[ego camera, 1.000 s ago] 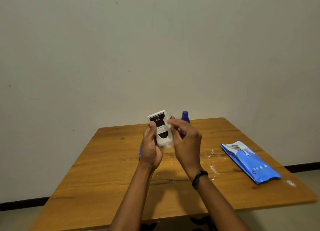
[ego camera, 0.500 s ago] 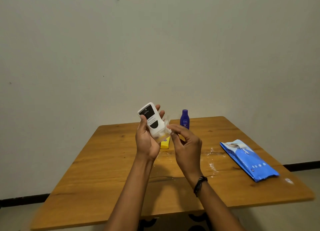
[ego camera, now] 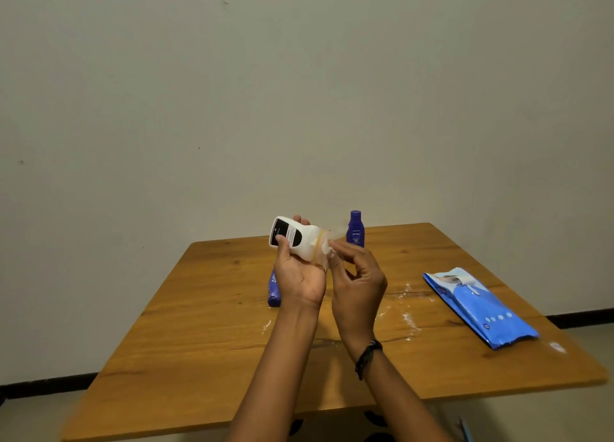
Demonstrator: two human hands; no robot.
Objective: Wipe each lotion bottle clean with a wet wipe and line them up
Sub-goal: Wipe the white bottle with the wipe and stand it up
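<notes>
The left hand (ego camera: pixel 300 280) grips the white lotion bottle (ego camera: pixel 294 239) tilted on its side above the table (ego camera: pixel 206 338), while the right hand (ego camera: pixel 357 284) pinches a wet wipe (ego camera: pixel 327 247) against its cap end; rotating the bottle would probably reach every face. Beyond the right hand stands a blue bottle (ego camera: pixel 355 229), another blue one (ego camera: pixel 274 290) lies beside the left, and the wipes pack (ego camera: pixel 480 307) sits well right, nothing obstructing.

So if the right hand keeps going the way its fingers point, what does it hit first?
The right hand points up-left, pinching a wet wipe against the cap end of the white lotion bottle held in the left hand. It meets that bottle first.
</notes>
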